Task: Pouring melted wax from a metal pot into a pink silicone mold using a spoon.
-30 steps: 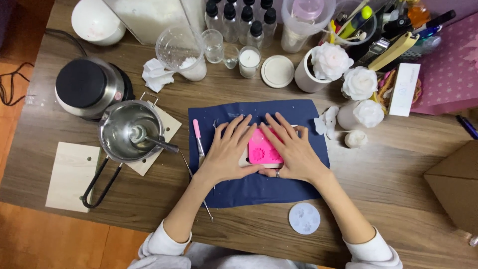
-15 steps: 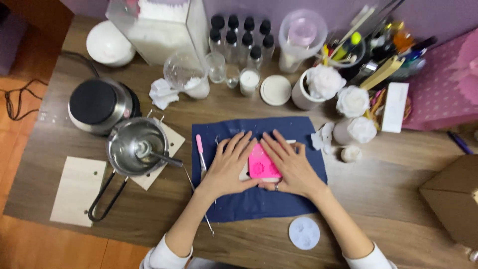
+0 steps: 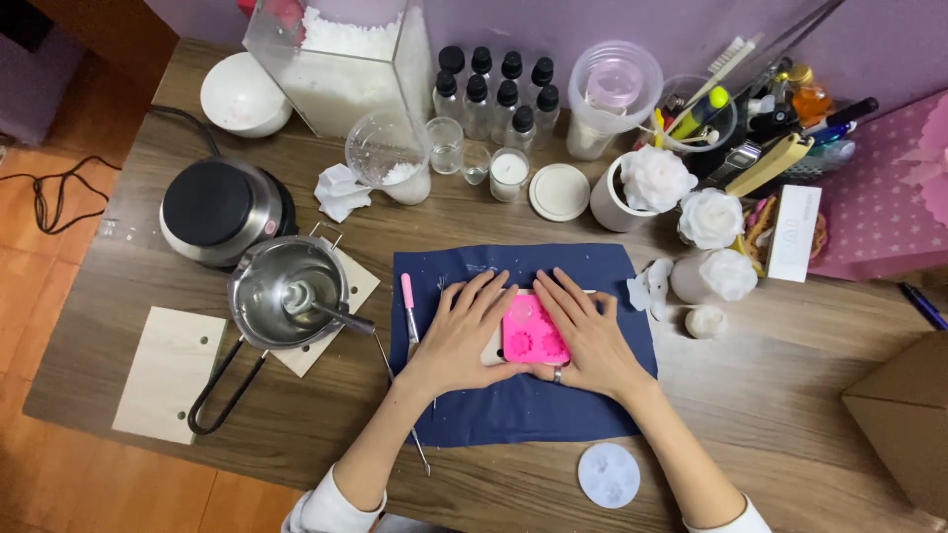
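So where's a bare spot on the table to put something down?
Bare wood shows right of the blue cloth, between the small white flower and the cardboard box; also along the near edge beside the round white mould. The back row of bottles is crowded.
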